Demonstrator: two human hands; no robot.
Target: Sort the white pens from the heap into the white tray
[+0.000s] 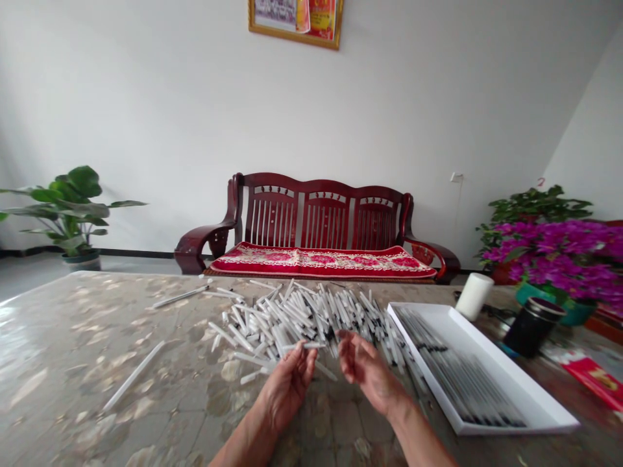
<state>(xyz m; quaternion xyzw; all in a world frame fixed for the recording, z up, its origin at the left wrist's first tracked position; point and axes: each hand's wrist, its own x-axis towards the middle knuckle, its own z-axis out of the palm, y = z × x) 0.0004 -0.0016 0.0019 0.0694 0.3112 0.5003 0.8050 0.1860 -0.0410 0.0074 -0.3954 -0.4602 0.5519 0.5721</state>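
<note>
My left hand [289,383] pinches a short whitish pen barrel [311,346] between thumb and fingers, and the barrel points right. Just across from its tip, my right hand [367,370] has its fingers curled in. Dark bits show near those right fingertips, but I cannot make out whether it holds any of them. Beyond both hands spreads a loose heap of white, translucent pen barrels [292,311], some with black ends. To the right of my right hand, a shallow white box [491,344] holds rows of clear pens [462,370] with black tips.
A lone barrel [135,375] lies on the patterned table [185,415] at left, and others [180,297] lie farther back. Past the box stand a white cylinder [474,296], a black cup [534,327] and purple flowers [564,250]. A red wooden bench [324,211] is behind the table.
</note>
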